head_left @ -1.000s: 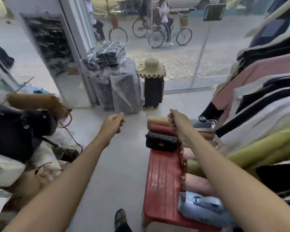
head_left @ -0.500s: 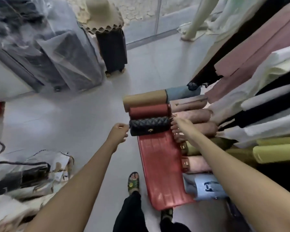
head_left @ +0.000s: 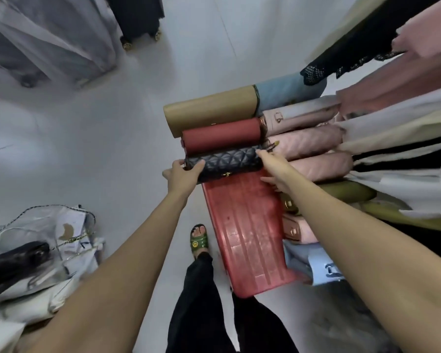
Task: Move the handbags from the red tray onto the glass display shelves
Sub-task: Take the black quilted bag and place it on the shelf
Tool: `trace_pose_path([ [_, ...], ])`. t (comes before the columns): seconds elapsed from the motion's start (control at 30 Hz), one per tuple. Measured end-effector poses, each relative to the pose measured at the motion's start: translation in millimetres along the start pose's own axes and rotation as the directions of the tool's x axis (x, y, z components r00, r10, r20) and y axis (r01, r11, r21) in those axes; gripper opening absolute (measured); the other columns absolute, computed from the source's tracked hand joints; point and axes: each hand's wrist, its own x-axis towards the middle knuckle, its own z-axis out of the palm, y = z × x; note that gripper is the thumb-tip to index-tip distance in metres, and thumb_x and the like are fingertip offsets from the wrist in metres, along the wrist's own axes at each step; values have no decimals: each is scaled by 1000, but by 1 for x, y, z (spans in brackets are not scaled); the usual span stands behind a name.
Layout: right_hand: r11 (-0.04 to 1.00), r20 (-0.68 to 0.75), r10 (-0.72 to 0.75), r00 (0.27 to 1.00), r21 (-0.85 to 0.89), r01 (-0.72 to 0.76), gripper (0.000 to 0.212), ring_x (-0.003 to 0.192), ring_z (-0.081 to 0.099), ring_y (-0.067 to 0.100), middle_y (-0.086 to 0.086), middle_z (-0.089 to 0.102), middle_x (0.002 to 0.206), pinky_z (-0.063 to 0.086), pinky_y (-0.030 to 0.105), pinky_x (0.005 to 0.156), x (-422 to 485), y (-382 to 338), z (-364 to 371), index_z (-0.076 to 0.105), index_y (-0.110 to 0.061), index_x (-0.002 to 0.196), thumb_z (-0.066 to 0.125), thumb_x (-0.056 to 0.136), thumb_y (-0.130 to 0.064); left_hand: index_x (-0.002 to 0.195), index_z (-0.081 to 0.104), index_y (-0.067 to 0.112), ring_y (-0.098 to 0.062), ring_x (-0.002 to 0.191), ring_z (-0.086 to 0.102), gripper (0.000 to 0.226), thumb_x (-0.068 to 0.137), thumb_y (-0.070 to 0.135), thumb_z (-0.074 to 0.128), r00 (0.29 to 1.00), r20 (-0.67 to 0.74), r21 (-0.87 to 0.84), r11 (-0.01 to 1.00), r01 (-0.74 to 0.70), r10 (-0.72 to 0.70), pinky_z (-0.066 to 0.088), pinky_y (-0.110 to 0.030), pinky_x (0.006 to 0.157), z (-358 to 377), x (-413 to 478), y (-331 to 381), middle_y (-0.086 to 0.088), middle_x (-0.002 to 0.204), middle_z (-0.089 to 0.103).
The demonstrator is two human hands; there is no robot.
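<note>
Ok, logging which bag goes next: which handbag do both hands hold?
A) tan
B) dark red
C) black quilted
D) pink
C: the left hand grips the left end of the black quilted handbag and the right hand pinches its right end, on the red tray.

Straight ahead at twelve o'clock I have the tray (head_left: 252, 238). On its far end stand three handbags in a row: the nearest handbag (head_left: 229, 161), the middle handbag (head_left: 222, 135) behind it and the farthest handbag (head_left: 209, 108) last. My left hand (head_left: 182, 173) holds the nearest one's nine o'clock end, my right hand (head_left: 275, 169) its three o'clock end. More handbags (head_left: 316, 164) line the tray's three o'clock side.
</note>
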Motion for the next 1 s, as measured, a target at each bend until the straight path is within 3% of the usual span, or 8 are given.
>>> trace_pose_path([
  [0.1,999,25,32,999,14,-32,68,132,45,17,0,42,157,45,42,97,9,4,6,35,-11,156,55,101,-46,148,31,12,-24,118,54,81,88,46,73,998,59,-78,997,10,-6,47,-42,108,3,11,-10,-8,145,37],
  [0.23,997,52,42,998,68,-45,83,142,41,22,2,36,162,43,42,92,14,12,13,25,-13,161,58,98,-55,147,29,14,-18,122,54,83,87,53,71,985,167,-151,987,60,-34,45,-39,105,1,19,-24,0,136,49],
  [0.37,994,58,5,998,107,-11,96,147,37,24,2,30,166,41,48,112,21,21,18,19,-13,162,61,92,-63,139,34,15,-11,114,54,77,85,59,69,982,184,-188,979,75,-40,44,-34,96,2,24,-30,2,132,49],
  [0.47,993,6,-22,1000,114,22,91,141,43,24,2,44,151,37,53,118,23,28,21,30,-14,155,64,88,-65,136,35,18,-14,120,53,75,85,62,67,987,156,-207,976,72,-40,42,-38,106,5,25,-35,2,133,50],
  [0.63,990,-19,-14,1000,139,17,74,123,50,17,-2,49,131,40,46,115,12,32,29,39,-17,137,69,86,-62,130,37,19,-11,114,52,62,90,59,62,990,122,-296,950,99,-65,41,-31,91,2,20,-36,12,116,54],
  [0.77,988,-90,-27,996,151,40,61,118,53,20,2,53,129,41,43,113,-5,26,35,40,-23,122,56,89,-71,134,44,20,-12,122,52,68,88,70,56,996,76,-377,924,62,-36,39,-36,102,-12,10,-32,7,132,56],
  [0.9,978,-8,-8,1000,208,10,137,141,43,20,-8,43,157,29,53,120,-4,19,35,39,-32,150,27,41,-114,135,49,26,-17,128,50,66,89,74,49,1000,0,-452,892,-12,14,37,-39,104,-36,-2,-13,7,137,55],
  [1.0,966,8,-91,996,244,87,143,140,48,20,-1,51,154,34,53,119,-19,2,33,44,-26,152,25,40,-114,134,53,28,-15,126,53,63,89,72,51,998,-39,-527,847,-69,57,46,-43,105,-53,-16,5,6,136,58],
])
